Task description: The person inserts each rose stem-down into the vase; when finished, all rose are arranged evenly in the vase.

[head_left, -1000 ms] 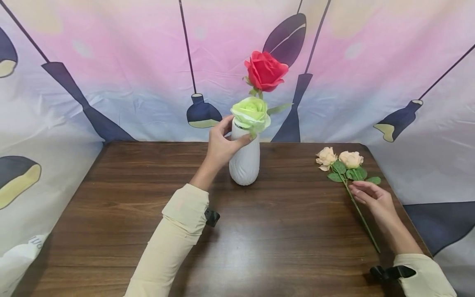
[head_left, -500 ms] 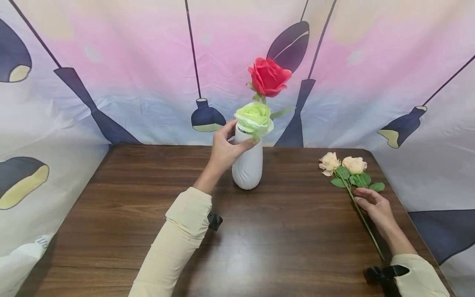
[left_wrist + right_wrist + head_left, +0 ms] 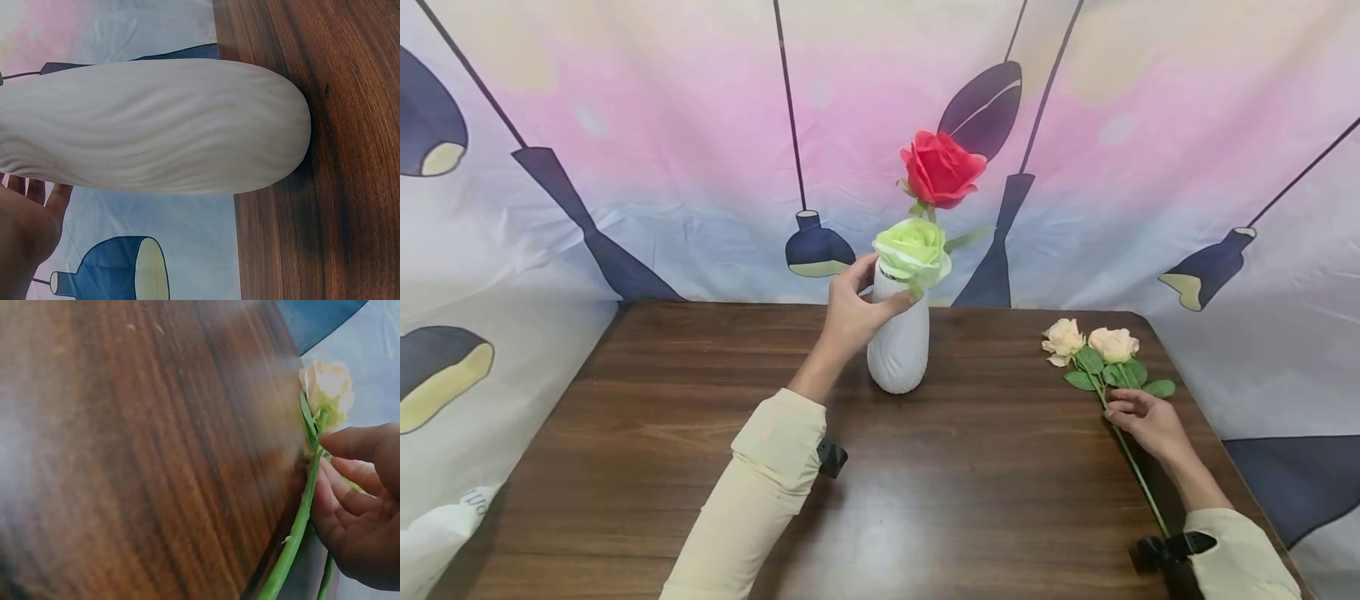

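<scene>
In the head view my left hand (image 3: 855, 315) grips the white vase (image 3: 898, 350) near its neck, thumb across the front. The vase stands upright on the table, and its rippled side fills much of the left wrist view. A light green rose (image 3: 913, 252) sits at its mouth, with a red rose (image 3: 943, 169) rising higher behind. At the right, my right hand (image 3: 1156, 427) pinches the green stem (image 3: 291, 544) of a spray of cream roses (image 3: 1113, 343) between thumb and fingers, just below the leaves. Part of the stem is hidden by the wrist strap.
The brown wooden table (image 3: 685, 417) ends close behind the vase and just right of the cream roses. A printed cloth (image 3: 700, 125) with lamp pictures hangs behind and at both sides.
My right hand has come in from beside the cream roses' stem and its fingertips have closed on it. My left hand keeps its hold on the vase. The head view has shifted slightly.
</scene>
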